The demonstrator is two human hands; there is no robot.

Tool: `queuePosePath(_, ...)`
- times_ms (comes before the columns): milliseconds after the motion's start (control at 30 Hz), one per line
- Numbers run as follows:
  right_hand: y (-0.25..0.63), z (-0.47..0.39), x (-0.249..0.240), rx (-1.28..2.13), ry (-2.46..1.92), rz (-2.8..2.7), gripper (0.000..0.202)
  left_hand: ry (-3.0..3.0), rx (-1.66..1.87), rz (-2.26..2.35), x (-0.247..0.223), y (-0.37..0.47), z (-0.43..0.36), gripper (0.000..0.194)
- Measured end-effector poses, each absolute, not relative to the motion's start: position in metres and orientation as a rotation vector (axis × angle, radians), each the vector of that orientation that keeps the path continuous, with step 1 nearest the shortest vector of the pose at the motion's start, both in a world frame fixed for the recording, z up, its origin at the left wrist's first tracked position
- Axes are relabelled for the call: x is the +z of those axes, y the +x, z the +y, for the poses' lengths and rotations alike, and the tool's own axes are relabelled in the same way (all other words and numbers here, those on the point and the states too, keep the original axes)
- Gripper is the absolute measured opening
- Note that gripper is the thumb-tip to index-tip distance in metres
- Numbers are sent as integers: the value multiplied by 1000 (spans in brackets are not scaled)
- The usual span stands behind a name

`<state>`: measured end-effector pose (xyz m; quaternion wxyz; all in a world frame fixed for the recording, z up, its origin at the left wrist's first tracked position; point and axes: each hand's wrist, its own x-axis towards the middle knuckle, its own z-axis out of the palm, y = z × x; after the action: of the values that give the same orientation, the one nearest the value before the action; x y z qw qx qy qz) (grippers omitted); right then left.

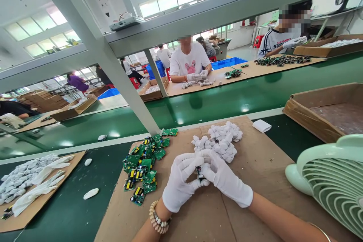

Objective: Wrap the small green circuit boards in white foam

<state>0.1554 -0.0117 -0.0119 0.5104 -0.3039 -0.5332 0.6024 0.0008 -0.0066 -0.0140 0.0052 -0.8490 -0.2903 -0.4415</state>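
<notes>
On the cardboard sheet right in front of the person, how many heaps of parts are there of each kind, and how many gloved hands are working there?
Heaps of green circuit boards: 1
Heaps of small white wrapped pieces: 1
Gloved hands, left hand and right hand, together closed on one small dark part: 2
Total: 4

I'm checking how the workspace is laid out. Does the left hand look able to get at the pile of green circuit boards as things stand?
Probably yes. The left hand sits just right of the circuit boards on the same cardboard sheet, with nothing between them. It would first have to let go of the small part both hands are gripping.
</notes>
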Motion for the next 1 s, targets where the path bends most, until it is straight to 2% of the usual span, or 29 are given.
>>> queuePosePath(200, 165, -11, 2, 1758, -569, -1124, 39, -2716, -1478, -1042, -6, -4, -3, 54)
queuePosePath(333, 165, -7, -2, 1968, -535, -1011, 46, -2702, -1480, -874, -8, 0, -5, 52)
queuePosePath(567, 160, -6, -9, 2000, -493, -1054, 49, -2659, -1386, -843, -20, 3, -7, 54)
queuePosePath(700, 158, -10, -9, 1856, -624, -1043, 39, -2677, -1384, -851, -24, 3, -7, 54)
queuePosePath(900, 160, -11, 4, 2016, -503, -888, 25, -2843, -1568, -1022, -15, 0, -7, 55)
queuePosePath(1000, 166, -8, 8, 2045, -471, -938, 37, -2881, -1685, -1107, -9, -2, -5, 52)
